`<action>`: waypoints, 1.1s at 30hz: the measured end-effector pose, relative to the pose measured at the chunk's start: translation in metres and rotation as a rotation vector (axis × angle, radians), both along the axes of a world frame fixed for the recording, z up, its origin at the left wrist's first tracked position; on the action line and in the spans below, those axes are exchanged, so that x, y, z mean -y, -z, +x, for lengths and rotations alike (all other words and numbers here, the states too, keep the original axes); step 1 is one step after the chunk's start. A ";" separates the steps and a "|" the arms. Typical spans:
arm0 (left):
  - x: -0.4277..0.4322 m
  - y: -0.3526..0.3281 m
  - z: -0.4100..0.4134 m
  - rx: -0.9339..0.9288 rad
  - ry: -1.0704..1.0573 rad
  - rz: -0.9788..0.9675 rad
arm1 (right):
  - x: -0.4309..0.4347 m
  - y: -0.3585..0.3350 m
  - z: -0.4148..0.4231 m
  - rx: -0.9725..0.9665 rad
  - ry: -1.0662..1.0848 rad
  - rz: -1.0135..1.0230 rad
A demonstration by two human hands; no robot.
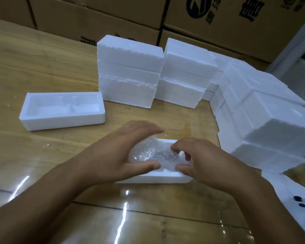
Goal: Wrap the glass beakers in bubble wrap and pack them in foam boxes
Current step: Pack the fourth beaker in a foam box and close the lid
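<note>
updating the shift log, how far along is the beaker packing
Done, apparently: closed foam boxes stand stacked behind and to the right, contents unseen. In hand: left hand and right hand hold a bubble-wrapped bundle at the near foam box opening. Left: seating it, and the open foam tray at far left holds nothing.

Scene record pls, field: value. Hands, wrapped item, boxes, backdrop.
left hand: grips bubble-wrapped bundle from its left side
right hand: pinches the bundle's right end
bundle position: in or just above near foam box; seating unclear
near foam box: lid off, under both hands
spare box: open, empty, on table at far left
stacks: closed foam boxes behind and to the right
backdrop: cardboard cartons
</note>
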State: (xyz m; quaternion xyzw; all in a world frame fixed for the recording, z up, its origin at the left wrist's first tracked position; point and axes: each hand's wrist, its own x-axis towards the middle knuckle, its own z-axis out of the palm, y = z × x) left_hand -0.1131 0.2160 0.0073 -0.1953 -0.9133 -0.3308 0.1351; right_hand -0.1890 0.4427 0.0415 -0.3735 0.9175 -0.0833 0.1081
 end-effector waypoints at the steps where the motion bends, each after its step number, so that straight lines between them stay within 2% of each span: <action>1: -0.004 0.002 -0.005 0.011 0.023 -0.040 | 0.002 0.001 -0.001 -0.001 0.004 0.004; 12: -0.005 0.017 -0.015 0.040 -0.009 -0.099 | 0.017 0.006 -0.006 -0.031 -0.007 0.091; 17: -0.007 0.016 -0.015 0.043 -0.009 -0.099 | 0.007 -0.009 -0.010 0.067 -0.022 0.133; 22: -0.007 0.017 -0.014 0.046 -0.013 -0.104 | 0.006 -0.004 -0.012 -0.047 -0.095 0.231; 27: -0.005 0.018 -0.015 0.048 0.006 -0.118 | 0.014 -0.002 -0.014 -0.045 -0.121 0.290; 33: -0.006 0.019 -0.015 0.049 -0.003 -0.123 | 0.012 -0.002 -0.015 0.017 -0.093 0.264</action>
